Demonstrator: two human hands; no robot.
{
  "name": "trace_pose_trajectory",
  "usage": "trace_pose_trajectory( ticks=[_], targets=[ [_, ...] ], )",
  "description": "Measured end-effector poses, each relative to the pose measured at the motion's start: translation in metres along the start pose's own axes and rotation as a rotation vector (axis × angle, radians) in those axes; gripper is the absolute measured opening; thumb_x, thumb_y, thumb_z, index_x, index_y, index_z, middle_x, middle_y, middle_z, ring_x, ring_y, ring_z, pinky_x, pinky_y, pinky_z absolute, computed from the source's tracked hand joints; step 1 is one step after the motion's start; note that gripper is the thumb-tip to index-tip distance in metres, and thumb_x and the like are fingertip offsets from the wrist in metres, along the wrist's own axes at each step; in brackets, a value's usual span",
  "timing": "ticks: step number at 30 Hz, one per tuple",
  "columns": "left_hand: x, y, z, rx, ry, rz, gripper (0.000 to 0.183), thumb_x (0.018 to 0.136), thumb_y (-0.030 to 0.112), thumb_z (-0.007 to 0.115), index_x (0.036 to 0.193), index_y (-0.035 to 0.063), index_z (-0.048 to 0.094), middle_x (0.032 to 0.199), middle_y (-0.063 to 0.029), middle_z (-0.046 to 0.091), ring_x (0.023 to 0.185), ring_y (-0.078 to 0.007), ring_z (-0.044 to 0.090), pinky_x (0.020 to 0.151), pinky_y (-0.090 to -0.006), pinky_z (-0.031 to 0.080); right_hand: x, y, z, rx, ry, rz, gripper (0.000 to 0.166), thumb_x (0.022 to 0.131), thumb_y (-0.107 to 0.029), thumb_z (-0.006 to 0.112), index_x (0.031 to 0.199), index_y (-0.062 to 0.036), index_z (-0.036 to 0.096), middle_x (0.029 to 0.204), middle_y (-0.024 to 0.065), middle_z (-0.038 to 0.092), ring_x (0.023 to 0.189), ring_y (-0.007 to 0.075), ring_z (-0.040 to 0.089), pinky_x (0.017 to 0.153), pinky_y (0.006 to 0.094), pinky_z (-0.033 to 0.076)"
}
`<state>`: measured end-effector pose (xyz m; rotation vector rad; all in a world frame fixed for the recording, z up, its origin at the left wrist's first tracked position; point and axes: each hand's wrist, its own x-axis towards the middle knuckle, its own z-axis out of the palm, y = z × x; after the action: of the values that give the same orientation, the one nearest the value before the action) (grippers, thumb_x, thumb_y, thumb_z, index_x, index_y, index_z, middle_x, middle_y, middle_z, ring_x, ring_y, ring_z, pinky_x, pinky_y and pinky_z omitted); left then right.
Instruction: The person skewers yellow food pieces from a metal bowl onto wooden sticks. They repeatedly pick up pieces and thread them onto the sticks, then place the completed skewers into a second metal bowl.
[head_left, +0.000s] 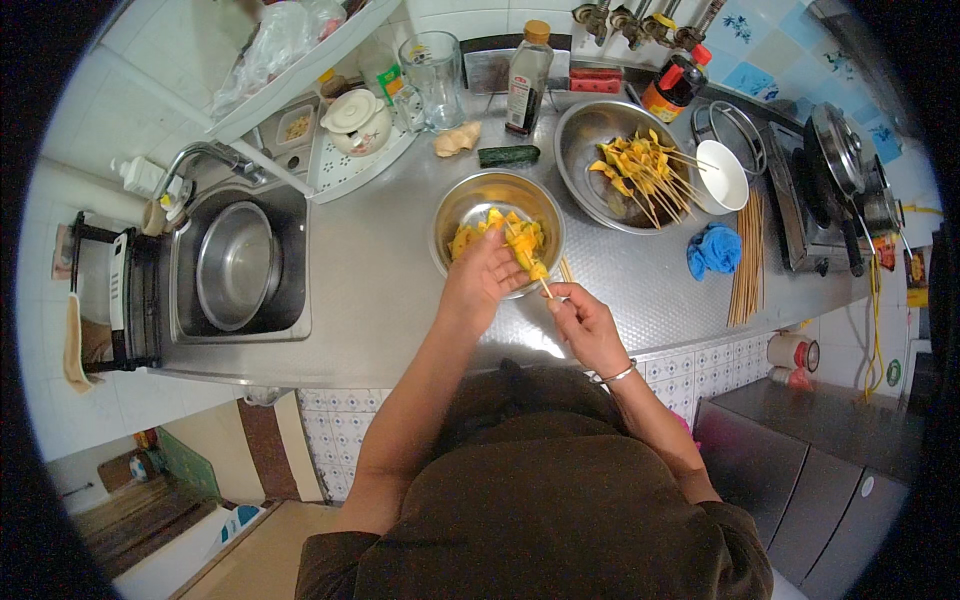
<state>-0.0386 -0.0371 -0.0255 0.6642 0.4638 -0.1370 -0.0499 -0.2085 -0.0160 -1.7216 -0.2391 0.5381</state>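
Observation:
My right hand pinches the lower end of a bamboo skewer at the front rim of a steel bowl. Yellow food slices, folded and threaded close together, cover the skewer's upper part. Over the same bowl, my left hand is at these slices, thumb up and fingers extended beside them. Whether it grips a slice is not clear. Loose yellow slices lie in the bowl behind my left hand. Light sticks show partly beside the bowl's right side.
A larger steel bowl holds many loaded skewers. To its right are a white bowl, a blue cloth, bare bamboo skewers and a gas stove. Behind stand a cucumber piece and a glass bottle. A sink lies left.

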Motion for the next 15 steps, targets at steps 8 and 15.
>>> trace_pose_trajectory(
  ticks=[8, 15],
  targets=[
    [0.013, 0.016, -0.031, 0.263, 0.269, 0.330, 0.021, 0.081, 0.018, 0.054, 0.095, 0.0020, 0.053, 0.086, -0.0075, 0.056, 0.077, -0.0198, 0.056, 0.069, -0.0332, 0.046, 0.001, 0.014, -0.018, -0.014, 0.161, -0.007, 0.013, 0.085, -0.015, 0.051, 0.092, -0.0048, 0.052, 0.055, -0.0039, 0.045, 0.048, 0.0028, 0.041, 0.045, 0.0182, 0.035],
    [0.044, 0.016, -0.059, 1.634, 0.214, 0.779, 0.016, 0.071, 0.015, 0.060, 0.082, 0.0036, 0.060, 0.085, -0.0138, 0.056, 0.073, -0.0262, 0.057, 0.064, -0.0357, 0.047, 0.023, 0.006, -0.075, -0.391, 0.484, -0.134, 0.016, 0.081, -0.018, 0.055, 0.082, -0.0024, 0.059, 0.066, 0.0068, 0.057, 0.057, 0.0125, 0.052, 0.053, 0.0258, 0.042]
  ],
)
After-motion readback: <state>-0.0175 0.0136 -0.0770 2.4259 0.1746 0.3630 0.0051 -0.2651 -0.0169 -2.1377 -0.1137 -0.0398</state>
